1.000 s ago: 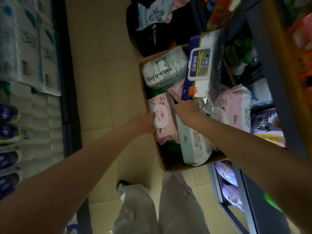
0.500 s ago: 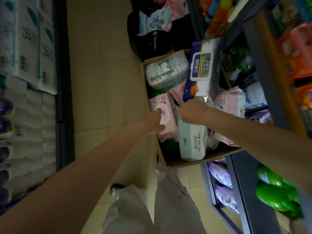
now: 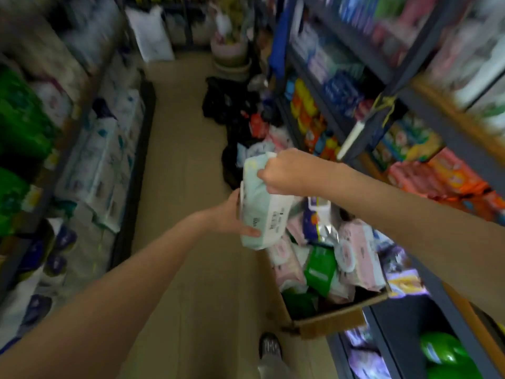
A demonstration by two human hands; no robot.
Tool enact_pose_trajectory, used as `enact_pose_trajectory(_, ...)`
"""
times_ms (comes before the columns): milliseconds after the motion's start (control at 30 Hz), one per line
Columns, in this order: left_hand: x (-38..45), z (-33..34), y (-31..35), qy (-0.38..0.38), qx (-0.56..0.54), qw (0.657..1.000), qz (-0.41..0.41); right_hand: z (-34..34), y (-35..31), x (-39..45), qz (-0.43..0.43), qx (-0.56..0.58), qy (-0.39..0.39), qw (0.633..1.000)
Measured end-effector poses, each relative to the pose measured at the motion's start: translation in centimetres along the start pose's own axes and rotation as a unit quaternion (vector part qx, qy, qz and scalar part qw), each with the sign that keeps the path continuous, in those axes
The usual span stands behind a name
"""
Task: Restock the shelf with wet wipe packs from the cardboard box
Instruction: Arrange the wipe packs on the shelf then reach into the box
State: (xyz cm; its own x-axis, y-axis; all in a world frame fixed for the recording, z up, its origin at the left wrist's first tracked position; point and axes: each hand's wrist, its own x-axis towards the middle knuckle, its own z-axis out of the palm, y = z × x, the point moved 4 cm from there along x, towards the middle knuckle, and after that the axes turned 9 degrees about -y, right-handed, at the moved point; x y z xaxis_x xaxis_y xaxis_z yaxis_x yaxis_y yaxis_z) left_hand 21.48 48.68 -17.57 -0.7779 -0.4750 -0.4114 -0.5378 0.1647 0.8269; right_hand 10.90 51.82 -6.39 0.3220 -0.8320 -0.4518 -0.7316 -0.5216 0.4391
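Both hands clamp one pale green wet wipe pack (image 3: 262, 203) above the cardboard box (image 3: 332, 322), right hand (image 3: 284, 173) pinching its top, left hand (image 3: 232, 214) cupping underneath, probably steadying it for shelving.

Both hands (image 3: 284, 173) grip a wipe pack (image 3: 261, 209) above the cardboard box (image 3: 332, 321).

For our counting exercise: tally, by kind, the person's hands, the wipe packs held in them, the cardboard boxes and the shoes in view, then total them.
Hands: 2 (left hand, right hand)
Held wipe pack: 1
Cardboard box: 1
Shoe: 1
Total: 5
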Motion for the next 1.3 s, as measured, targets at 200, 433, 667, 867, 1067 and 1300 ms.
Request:
enact_pose_trajectory(200,-19.1,-12.7,3.0,0.177,0.035,0.976,0.120,-22.0,-3.6,0.3,-0.042,-0.136,0.383,0.913)
enact_pose_trajectory(433,-42.3,-21.4,4.2,0.551,-0.024,0.824,0.130,-42.4,-8.7,-2.5,-0.064,-0.035,0.638,0.766)
enact_pose_trajectory(667,-61.3,-21.7,8.8,0.802,0.353,0.469,-0.111,-53.4,-14.7,-1.0,-0.189,0.235,0.598,0.743)
enact_pose_trajectory(867,-70.9,-21.4,10.6,0.779,0.495,0.343,-0.177,-60.6,-22.5,-0.2,-0.414,0.333,0.534,0.657)
enact_pose_trajectory(1067,-75.6,-22.4,11.7,0.857,0.377,0.311,-0.162,-67.3,-27.0,0.7,-0.567,0.502,0.433,0.489)
enact_pose_trajectory(1300,-78.8,-24.1,12.4,0.793,0.499,0.165,-0.308,-71.1,-31.6,5.6,-0.587,0.624,0.279,0.435)
